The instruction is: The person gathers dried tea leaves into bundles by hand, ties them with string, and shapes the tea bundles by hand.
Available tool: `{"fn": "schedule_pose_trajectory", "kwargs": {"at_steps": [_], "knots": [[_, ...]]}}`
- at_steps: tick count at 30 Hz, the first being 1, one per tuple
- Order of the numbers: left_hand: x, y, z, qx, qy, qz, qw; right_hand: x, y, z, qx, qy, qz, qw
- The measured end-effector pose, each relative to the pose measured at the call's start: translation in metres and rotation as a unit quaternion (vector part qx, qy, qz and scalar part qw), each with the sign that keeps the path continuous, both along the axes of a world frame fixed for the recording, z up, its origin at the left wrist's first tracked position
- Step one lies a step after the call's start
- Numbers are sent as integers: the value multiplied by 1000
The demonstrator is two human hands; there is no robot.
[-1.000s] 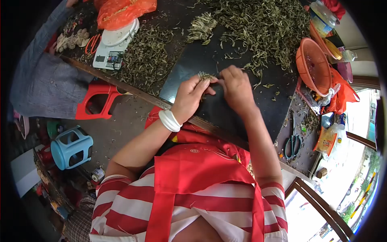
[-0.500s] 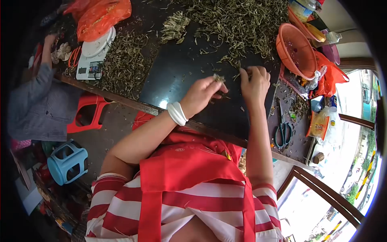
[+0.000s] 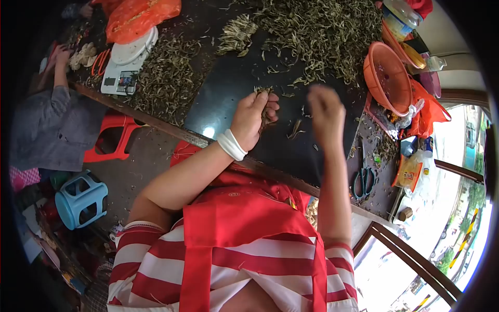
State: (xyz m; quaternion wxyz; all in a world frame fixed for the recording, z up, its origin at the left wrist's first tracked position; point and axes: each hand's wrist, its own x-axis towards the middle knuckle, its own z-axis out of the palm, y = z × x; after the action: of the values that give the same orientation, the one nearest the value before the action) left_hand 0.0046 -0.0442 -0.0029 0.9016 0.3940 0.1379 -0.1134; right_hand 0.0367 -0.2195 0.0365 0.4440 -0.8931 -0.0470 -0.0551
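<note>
My left hand (image 3: 253, 115), with a white band on its wrist, is closed around a small bunch of dried herb sprigs (image 3: 264, 91) whose tips poke out above the thumb. To its right, my right hand (image 3: 327, 113) hovers over the dark board (image 3: 218, 99), smeared by motion. Whether its fingers hold anything cannot be made out. A few loose sprigs (image 3: 296, 129) lie on the board between the hands. Beyond them spreads a large heap of dried herb sprigs (image 3: 322, 36), with a neat bundle (image 3: 237, 35) at its left.
Left are a second herb pile (image 3: 169, 73), a white scale (image 3: 122, 70) and an orange-red bag (image 3: 143, 18). Right are an orange basket (image 3: 389, 78) and scissors (image 3: 363, 182). Another person (image 3: 60, 122) works at far left, near red (image 3: 117, 138) and blue stools (image 3: 82, 200).
My left hand has turned upright and closed more fully round its bunch. My right hand has lifted from the edge of the heap. Loose sprigs now show between the hands. The view has shifted slightly.
</note>
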Motion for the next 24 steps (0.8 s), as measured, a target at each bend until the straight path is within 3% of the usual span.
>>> {"fn": "schedule_pose_trajectory", "kwargs": {"at_steps": [1, 3, 6, 9, 11, 13, 16, 21, 23, 24], "knots": [[2, 6, -6, -27, -2, -17, 999, 24, -5, -11, 3, -3, 1, 1000], [9, 15, -14, -81, -10, -56, 995, 67, -11, -37, -120, -188, -60, 973], [17, 33, -21, -166, -36, -112, 979, 59, 21, -37, -195, -106, 84, 971], [12, 50, -26, -253, -42, -160, 953, 4, 36, -37, -240, -166, 126, 948], [9, 60, -10, -164, -22, -138, 977, -15, 14, -24, -228, -151, 149, 950], [4, 66, 4, -73, 0, -114, 991, -21, -21, -19, -140, 15, 98, 985], [7, 52, 19, -43, -15, -124, 991, 13, -10, -4, -151, -31, -4, 988], [3, 53, 27, 25, -51, -79, 995, 65, 61, -39, -108, -138, 69, 982], [-1, 60, 23, 51, -56, -30, 997, 42, 75, -41, -220, -183, 168, 943], [-2, 66, 21, 50, -51, -27, 997, 24, 74, -33, -222, -175, 182, 942]]}}
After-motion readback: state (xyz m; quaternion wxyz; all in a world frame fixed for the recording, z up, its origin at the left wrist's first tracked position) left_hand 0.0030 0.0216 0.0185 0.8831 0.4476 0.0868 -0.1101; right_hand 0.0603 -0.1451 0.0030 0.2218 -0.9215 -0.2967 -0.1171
